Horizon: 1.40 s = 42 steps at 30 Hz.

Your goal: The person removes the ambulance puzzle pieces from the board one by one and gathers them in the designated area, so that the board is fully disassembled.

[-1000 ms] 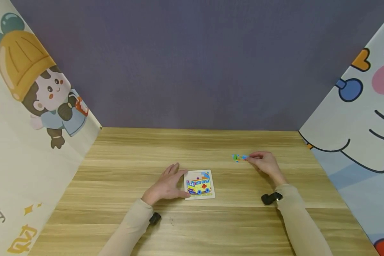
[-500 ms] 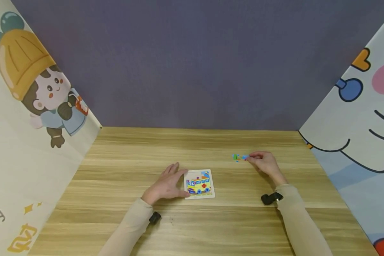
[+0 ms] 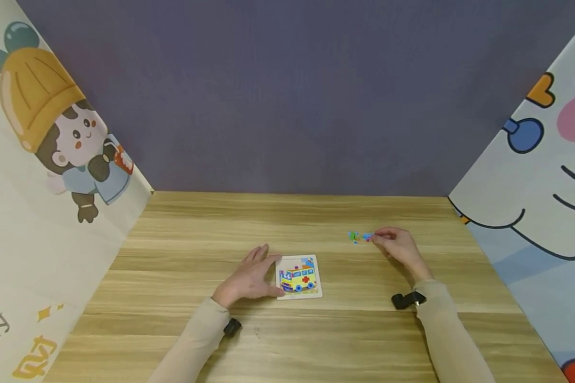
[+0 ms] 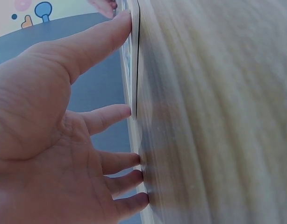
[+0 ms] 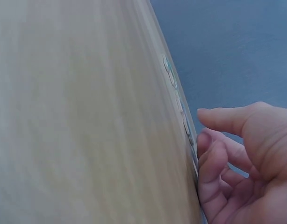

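Several pieces (image 3: 353,236) lie at nine o'clock from the nearer right hand (image 3: 399,248), its pinch unclear; the left hand (image 3: 250,275) spreads against the board (image 3: 298,279).

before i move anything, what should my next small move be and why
Probably pinch the puzzle piece nearest your right hand: that hand's thumb and forefinger stand apart right by it, while your left hand touches the ambulance puzzle board, whose upper left looks unfilled in the head view.

Left hand (image 3: 249,276) on puzzle board (image 3: 299,276)'s left edge, fingers spread, mostly straight. Right hand (image 3: 399,248) right of and beyond it, fingers curled, thumb extended.
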{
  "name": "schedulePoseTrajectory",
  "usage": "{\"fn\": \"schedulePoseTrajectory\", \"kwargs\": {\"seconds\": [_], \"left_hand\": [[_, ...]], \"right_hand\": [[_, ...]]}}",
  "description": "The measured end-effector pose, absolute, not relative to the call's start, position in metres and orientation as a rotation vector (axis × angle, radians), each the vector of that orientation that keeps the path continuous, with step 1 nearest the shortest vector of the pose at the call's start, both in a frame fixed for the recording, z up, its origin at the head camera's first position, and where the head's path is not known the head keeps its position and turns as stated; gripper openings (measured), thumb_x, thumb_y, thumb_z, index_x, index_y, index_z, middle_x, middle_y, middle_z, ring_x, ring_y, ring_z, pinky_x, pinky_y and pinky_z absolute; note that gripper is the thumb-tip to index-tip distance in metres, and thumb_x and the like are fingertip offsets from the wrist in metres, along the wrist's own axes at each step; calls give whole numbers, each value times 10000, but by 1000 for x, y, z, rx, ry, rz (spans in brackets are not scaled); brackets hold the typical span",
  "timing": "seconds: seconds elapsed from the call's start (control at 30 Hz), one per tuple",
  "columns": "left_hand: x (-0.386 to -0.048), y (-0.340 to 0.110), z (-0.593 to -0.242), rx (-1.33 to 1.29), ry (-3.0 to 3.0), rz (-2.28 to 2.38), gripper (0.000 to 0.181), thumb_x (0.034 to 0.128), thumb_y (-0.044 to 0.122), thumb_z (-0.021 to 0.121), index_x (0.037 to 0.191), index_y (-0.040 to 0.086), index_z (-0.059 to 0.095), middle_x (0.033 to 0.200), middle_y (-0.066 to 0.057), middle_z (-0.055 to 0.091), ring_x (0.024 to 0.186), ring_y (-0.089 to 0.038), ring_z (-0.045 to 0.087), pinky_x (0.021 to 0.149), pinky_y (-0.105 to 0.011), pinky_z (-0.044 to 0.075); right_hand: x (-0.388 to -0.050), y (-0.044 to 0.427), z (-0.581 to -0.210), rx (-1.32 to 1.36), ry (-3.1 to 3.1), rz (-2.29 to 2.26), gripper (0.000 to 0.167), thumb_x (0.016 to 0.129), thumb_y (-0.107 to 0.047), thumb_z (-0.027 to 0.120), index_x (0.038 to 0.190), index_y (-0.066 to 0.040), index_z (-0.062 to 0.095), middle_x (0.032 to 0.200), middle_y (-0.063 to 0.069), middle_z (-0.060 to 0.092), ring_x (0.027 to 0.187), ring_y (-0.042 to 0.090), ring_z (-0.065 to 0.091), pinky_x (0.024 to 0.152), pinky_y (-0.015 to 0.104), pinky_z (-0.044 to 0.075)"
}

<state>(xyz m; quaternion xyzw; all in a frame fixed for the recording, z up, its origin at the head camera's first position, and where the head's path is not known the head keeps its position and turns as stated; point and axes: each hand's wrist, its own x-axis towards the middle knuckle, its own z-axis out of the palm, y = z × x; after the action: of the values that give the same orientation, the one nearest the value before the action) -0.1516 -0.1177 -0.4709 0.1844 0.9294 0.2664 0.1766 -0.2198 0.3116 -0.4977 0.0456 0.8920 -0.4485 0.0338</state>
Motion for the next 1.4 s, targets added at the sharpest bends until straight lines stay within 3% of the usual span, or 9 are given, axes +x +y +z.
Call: {"fn": "schedulePoseTrajectory", "kwargs": {"seconds": [0.33,0.5,0.67,1.07,1.4], "left_hand": [[-150,-118,-474,530,2621,772,929,850,462,876,1613,137,457,1765,-272,142,1638,-491,122,1311,-696,145],[-152,-115,-473,543,2636,794,810,914,458,818,1586,139,497,1750,-285,192,1627,-500,152,1294,-718,179],[-155,-108,-473,540,2669,799,728,945,460,780,1566,169,534,1746,-277,218,1628,-492,169,1298,-712,172],[-158,-97,-475,563,2682,753,721,935,414,806,1557,162,540,1732,-300,236,1613,-501,202,1325,-655,165],[-160,-94,-472,566,2690,725,723,936,431,794,1557,165,537,1733,-296,236,1609,-504,210,1318,-659,185]], "right_hand": [[-212,295,-496,144,2685,-1517,414,1011,-290,738,1300,7,714,1005,59,762,670,104,601,565,278,558],[-208,275,-493,77,2661,-1527,370,1011,-269,735,1273,-8,732,1026,118,744,633,130,580,538,285,541],[-205,250,-494,-38,2565,-1551,362,1029,-270,721,1275,-5,724,940,103,707,578,118,528,515,267,506],[-200,205,-498,-123,2414,-1565,334,1012,-237,739,1240,6,724,807,53,654,575,110,524,490,237,489],[-201,182,-499,-144,2385,-1562,297,999,-225,755,1211,-19,742,864,74,697,562,118,540,496,232,493]]}}
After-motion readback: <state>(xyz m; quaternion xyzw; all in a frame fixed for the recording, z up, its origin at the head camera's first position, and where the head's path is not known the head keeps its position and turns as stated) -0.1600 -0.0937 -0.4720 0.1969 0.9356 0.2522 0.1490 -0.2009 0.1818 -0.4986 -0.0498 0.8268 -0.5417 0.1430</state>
